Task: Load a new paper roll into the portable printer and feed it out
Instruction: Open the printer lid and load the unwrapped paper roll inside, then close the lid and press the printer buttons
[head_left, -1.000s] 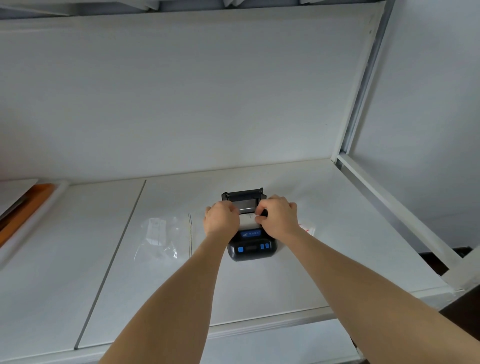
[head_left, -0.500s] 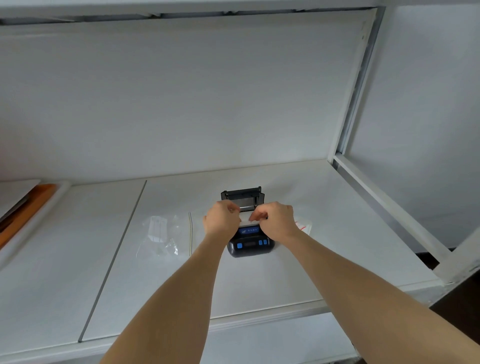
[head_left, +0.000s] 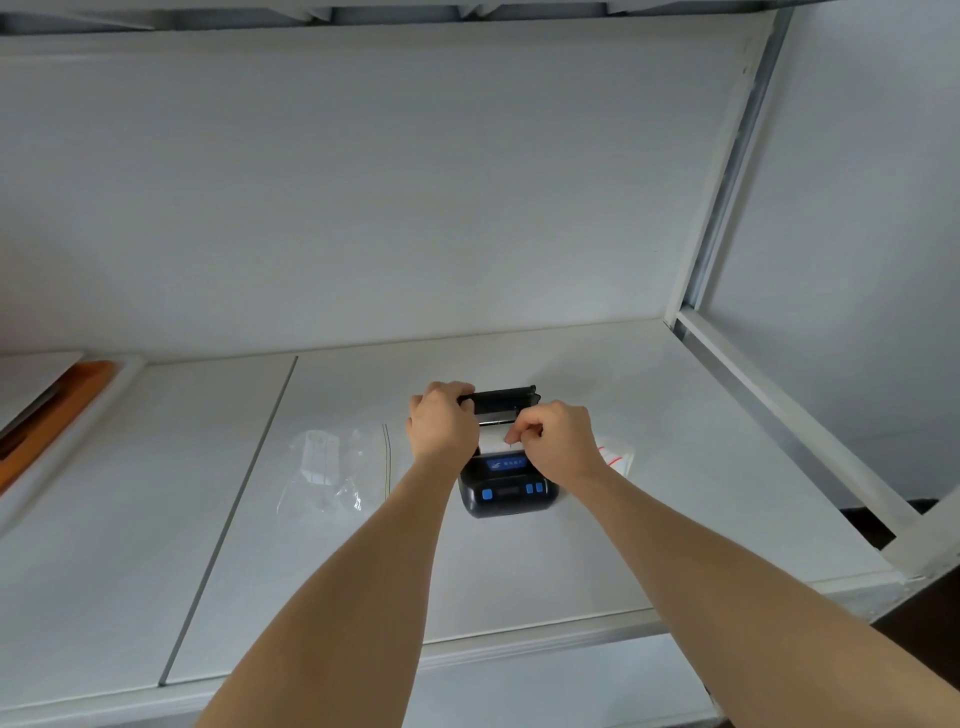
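Note:
A small black portable printer (head_left: 506, 496) with blue buttons sits on the white shelf (head_left: 597, 561). Its lid (head_left: 506, 402) stands open at the back. White paper (head_left: 491, 444) lies across the open bay between my hands. My left hand (head_left: 441, 421) grips the left end of the raised lid. My right hand (head_left: 558, 444) pinches the paper's front edge just above the blue label. The roll itself is hidden under my hands.
An empty clear plastic bag (head_left: 332, 467) lies left of the printer. Another clear bag with red print (head_left: 615, 457) pokes out behind my right wrist. Orange-edged flat boards (head_left: 47, 410) rest at the far left. A white metal frame post (head_left: 727, 208) bounds the shelf's right side.
My left hand has moved up from the printer's bay to the left end of the open lid. My right hand stays pinching the paper.

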